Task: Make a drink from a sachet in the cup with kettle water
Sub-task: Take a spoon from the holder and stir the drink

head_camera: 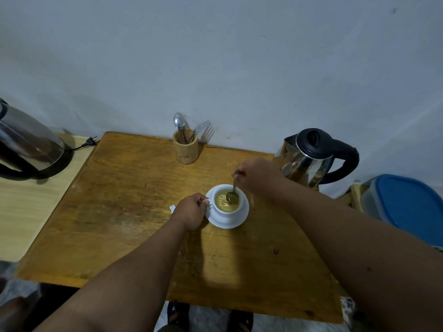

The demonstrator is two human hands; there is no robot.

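Cup (226, 207) sat mid-frame; our left hand (191, 210) gripped its handle, our right hand (257, 177), upper right, held spoon (233, 190) steeply, bowl submerged.

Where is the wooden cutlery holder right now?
In the head view, the wooden cutlery holder stands at the table's far edge against the wall, left of the steel kettle.

Hidden and cut off

The left hand (190, 210) covers most of a white scrap (172, 208); the second kettle (28, 142) and blue-lidded tub (407, 209) are cut by the picture's edges.
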